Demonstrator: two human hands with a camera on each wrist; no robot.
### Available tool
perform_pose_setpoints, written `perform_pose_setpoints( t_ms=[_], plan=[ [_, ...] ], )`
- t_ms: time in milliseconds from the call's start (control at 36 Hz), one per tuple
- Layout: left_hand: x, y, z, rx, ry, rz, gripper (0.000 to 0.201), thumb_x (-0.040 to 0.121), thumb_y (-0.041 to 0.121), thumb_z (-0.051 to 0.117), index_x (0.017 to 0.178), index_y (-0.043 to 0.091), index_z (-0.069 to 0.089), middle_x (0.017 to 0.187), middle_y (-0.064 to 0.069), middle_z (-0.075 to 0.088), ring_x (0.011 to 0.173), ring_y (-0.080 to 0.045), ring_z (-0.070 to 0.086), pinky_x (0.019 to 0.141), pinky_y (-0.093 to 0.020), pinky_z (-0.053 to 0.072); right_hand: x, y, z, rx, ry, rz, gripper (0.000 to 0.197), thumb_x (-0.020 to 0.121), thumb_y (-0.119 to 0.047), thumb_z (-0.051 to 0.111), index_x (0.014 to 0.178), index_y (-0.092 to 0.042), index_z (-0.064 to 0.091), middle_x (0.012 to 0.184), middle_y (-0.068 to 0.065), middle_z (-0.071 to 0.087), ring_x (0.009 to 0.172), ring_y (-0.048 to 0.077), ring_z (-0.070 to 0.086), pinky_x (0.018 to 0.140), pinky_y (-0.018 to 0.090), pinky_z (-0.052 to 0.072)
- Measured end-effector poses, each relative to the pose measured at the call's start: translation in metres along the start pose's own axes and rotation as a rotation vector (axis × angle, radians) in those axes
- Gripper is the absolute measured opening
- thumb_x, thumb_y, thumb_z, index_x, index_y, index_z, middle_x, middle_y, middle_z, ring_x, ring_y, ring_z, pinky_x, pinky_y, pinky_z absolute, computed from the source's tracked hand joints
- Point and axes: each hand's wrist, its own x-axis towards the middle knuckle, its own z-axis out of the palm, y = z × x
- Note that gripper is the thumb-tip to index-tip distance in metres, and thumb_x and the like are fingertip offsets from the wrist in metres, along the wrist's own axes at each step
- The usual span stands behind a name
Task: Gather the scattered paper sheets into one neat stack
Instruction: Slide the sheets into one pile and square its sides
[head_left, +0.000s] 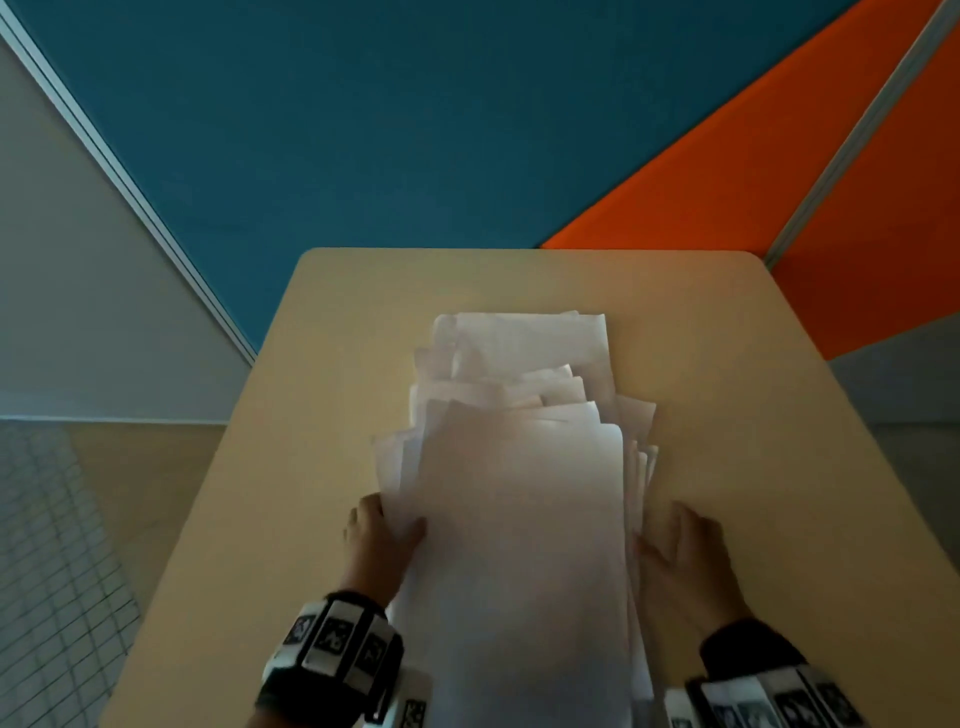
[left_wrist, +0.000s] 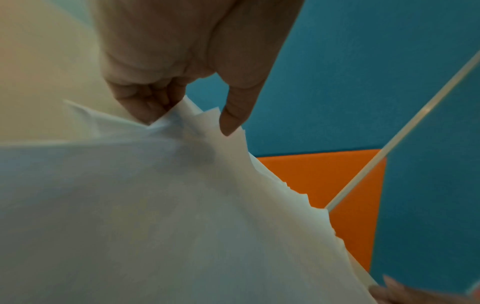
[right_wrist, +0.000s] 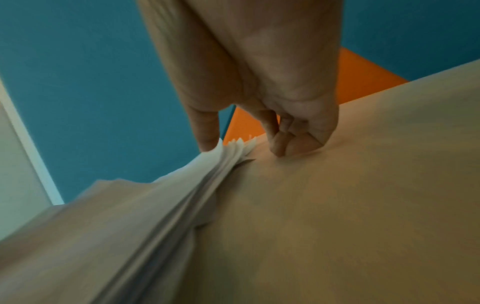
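Note:
A loose, uneven stack of white paper sheets (head_left: 519, 519) lies lengthwise down the middle of the beige table (head_left: 337, 364), with far sheets fanned out and side edges staggered. My left hand (head_left: 384, 535) is at the stack's left edge. In the left wrist view the left hand (left_wrist: 187, 125) pinches the paper stack (left_wrist: 182, 205), thumb on top and curled fingers (left_wrist: 145, 109) at the edge. My right hand (head_left: 675, 545) is at the right edge. In the right wrist view the right hand (right_wrist: 244, 149) has its thumb on the layered paper stack (right_wrist: 155, 216) and curled fingers (right_wrist: 280, 148) touching the table (right_wrist: 337, 205) beside it.
Blue partition panels (head_left: 415, 130) and orange partition panels (head_left: 727, 197) stand right behind the table's far edge. A grey wall (head_left: 78, 286) and tiled floor (head_left: 52, 545) lie to the left. Bare tabletop shows on both sides of the stack.

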Motion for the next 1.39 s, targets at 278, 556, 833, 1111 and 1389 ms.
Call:
perform_pose_setpoints(
  t_ms=[278, 556, 833, 1111, 1389],
  plan=[
    [0.019, 0.04, 0.014, -0.093, -0.061, 0.071, 0.068, 0.082, 0.018, 0.067, 0.138, 0.003, 0.031, 0.136, -0.025, 0.046, 0.124, -0.038, 0.046, 0.104, -0.044, 0.039, 0.025, -0.047, 0.011, -0.066, -0.066, -0.017, 0.062, 0.086, -0.032, 0.059, 0.136, -0.004, 0.034, 0.137, 0.02, 0.034, 0.127, 0.035, 0.032, 0.106, 0.042, 0.032],
    [0.041, 0.05, 0.006, -0.224, -0.037, -0.038, 0.07, 0.089, 0.013, 0.056, 0.143, -0.005, 0.014, 0.139, -0.023, 0.047, 0.127, -0.034, 0.046, 0.106, -0.042, 0.035, 0.047, -0.043, -0.003, -0.045, -0.032, -0.017, 0.049, 0.088, -0.03, 0.057, 0.127, -0.004, 0.044, 0.139, 0.022, 0.031, 0.129, 0.036, 0.03, 0.107, 0.038, 0.03],
    [0.066, 0.071, 0.012, -0.13, -0.117, -0.079, 0.062, 0.092, 0.046, 0.039, 0.134, 0.0, 0.038, 0.14, -0.025, 0.04, 0.132, -0.039, 0.036, 0.113, -0.047, 0.03, 0.083, -0.067, -0.006, -0.079, -0.132, -0.071, 0.065, 0.088, -0.033, 0.055, 0.141, -0.01, 0.026, 0.142, 0.023, 0.029, 0.132, 0.037, 0.031, 0.111, 0.044, 0.029],
    [0.11, 0.107, 0.008, -0.116, -0.076, -0.074, 0.059, 0.087, 0.028, 0.057, 0.13, -0.009, 0.04, 0.135, -0.028, 0.047, 0.125, -0.039, 0.045, 0.106, -0.043, 0.039, 0.131, -0.087, -0.004, -0.139, -0.052, 0.046, 0.065, 0.086, -0.043, 0.055, 0.136, -0.006, 0.036, 0.138, 0.025, 0.036, 0.126, 0.041, 0.036, 0.107, 0.045, 0.033],
    [0.122, 0.122, 0.02, -0.029, -0.18, 0.011, 0.062, 0.086, 0.041, 0.056, 0.13, 0.003, 0.036, 0.112, -0.015, 0.04, 0.118, -0.036, 0.046, 0.099, -0.04, 0.04, 0.144, -0.1, 0.001, -0.03, -0.283, -0.145, 0.066, 0.091, -0.036, 0.05, 0.146, -0.018, 0.018, 0.145, 0.012, 0.032, 0.135, 0.032, 0.03, 0.114, 0.046, 0.027]
  ],
)
